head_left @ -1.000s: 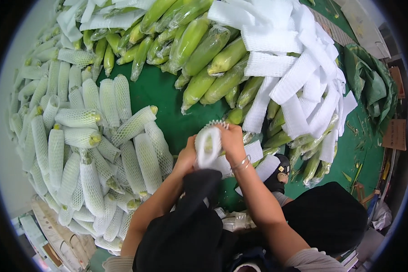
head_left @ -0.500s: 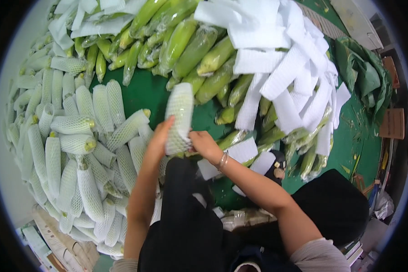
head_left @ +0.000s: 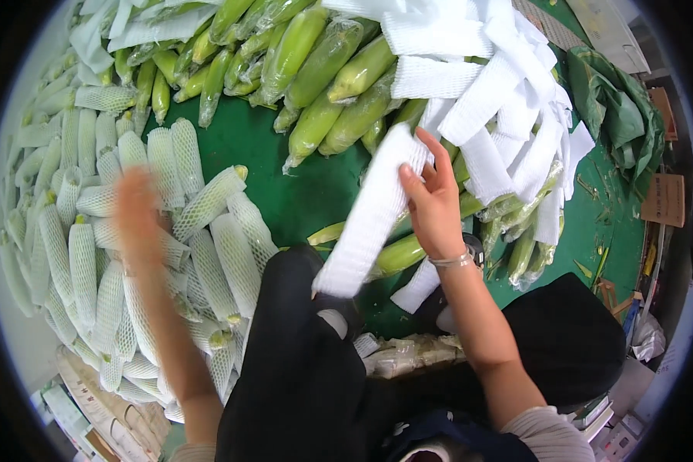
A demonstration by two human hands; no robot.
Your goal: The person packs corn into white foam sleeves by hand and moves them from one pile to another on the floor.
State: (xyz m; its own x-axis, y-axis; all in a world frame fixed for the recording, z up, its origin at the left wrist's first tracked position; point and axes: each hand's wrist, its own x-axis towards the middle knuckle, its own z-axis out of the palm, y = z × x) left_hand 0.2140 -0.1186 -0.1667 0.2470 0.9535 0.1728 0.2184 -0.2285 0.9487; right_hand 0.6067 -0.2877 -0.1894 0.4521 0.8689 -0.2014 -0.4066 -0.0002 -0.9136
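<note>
My right hand (head_left: 437,206) pinches a flat white foam net sleeve (head_left: 368,223) near its upper end, between thumb and fingers. The sleeve slants down toward my knee, over film-wrapped ears of corn (head_left: 400,256). Over on the left, my left hand (head_left: 137,219) is smeared by motion above a large pile of corn ears in foam net sleeves (head_left: 82,269). Its fingers cannot be made out, nor whether it touches the pile. More green ears in clear film (head_left: 304,50) lie at the far middle.
Loose foam sleeves (head_left: 500,100) are heaped over the corn at the far right. A crumpled green sack (head_left: 612,115) and a cardboard box (head_left: 662,200) stand beyond them. My black-clad knees (head_left: 285,331) border the green floor (head_left: 242,146). Flattened cardboard (head_left: 104,385) lies at lower left.
The sleeved ear both hands held has left them. My left hand has swung left over the sleeved pile. My right hand has moved right and up and now holds a flat foam sleeve.
</note>
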